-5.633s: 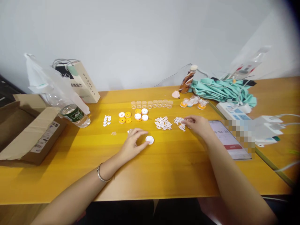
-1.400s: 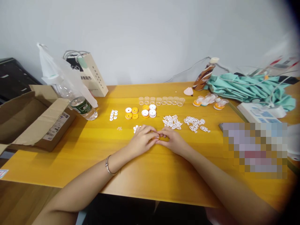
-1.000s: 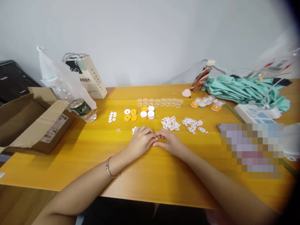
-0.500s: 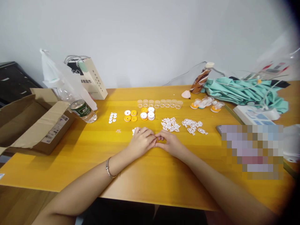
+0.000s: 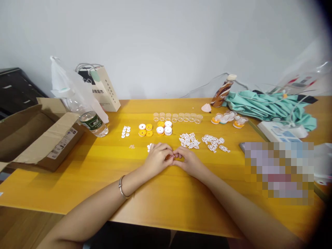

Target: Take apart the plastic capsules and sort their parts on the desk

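Observation:
My left hand and my right hand meet at the fingertips above the front of the table. Pinched between them is a small round orange piece, mostly covered by the fingers. Beside my left hand lie small white parts, partly hidden by it. Just beyond the hands sit white and orange discs with centre holes, in one group and another stacked group. White openwork pieces lie past my right hand, with more lattice pieces to their right.
Clear small cups stand in a row behind. Small white knobs and tiny clear rings lie left. A cardboard box and water bottle flank the left; a brown drink bottle and green umbrella stand right.
The view has shifted slightly, so everything sits a little lower. The fingers have moved slightly around the orange piece, which both hands keep between them.

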Tool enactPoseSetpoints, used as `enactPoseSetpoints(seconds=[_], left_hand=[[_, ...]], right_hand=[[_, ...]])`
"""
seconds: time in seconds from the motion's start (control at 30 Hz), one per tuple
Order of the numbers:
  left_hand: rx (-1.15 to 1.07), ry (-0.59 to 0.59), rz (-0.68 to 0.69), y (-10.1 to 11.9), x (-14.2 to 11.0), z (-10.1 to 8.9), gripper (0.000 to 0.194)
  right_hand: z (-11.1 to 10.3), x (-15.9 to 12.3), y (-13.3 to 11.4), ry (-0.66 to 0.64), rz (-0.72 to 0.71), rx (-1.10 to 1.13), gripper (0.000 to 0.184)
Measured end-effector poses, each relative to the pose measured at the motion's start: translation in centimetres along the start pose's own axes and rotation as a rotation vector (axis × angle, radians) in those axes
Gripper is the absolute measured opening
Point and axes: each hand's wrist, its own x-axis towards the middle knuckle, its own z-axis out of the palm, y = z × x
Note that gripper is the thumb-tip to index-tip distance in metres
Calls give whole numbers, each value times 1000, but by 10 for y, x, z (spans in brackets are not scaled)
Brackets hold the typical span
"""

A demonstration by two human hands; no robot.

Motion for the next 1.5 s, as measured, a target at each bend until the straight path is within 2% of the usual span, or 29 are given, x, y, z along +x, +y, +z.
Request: enactPoseSetpoints(seconds=[0.13, 0.27, 0.4, 0.5, 0.67, 0.83, 0.97, 1.07, 1.2, 1.37, 1.5], left_hand=[[-67, 103, -7, -3, 2, -9, 8], [11, 178, -17, -26, 3, -33, 8], [156, 110, 3, -59, 1, -56, 8], [245, -1, 53, -70, -2, -62, 8], [291, -93, 143, -64, -3, -60, 8], [286, -121, 196, -59, -3, -60, 11], [239, -113, 185, -56, -4, -61, 11], [171, -101, 190, -45, -4, -58, 14], [111, -133, 238, -24, -5, -44, 19], [281, -118, 350, -15, -4, -22, 23], [440, -95, 456, -16, -2, -18, 25]], right_hand=[[-2, 0, -1, -3, 12, 6, 17], [-4, -1, -4, -10, 30, 14, 21], [-6, -3, -5, -25, 48, -4, 19], [-6, -3, -6, -20, 40, -16, 18], [-6, -3, -5, -13, 23, -20, 18], [-6, -4, -5, -10, 13, -11, 17], [-6, -4, -6, -4, 13, -13, 17], [-6, -3, -5, -7, 18, -20, 17], [-5, -3, -3, -19, -5, -21, 18], [-4, -2, 0, -5, -59, -25, 16], [-3, -2, 0, -5, -65, -24, 15]])
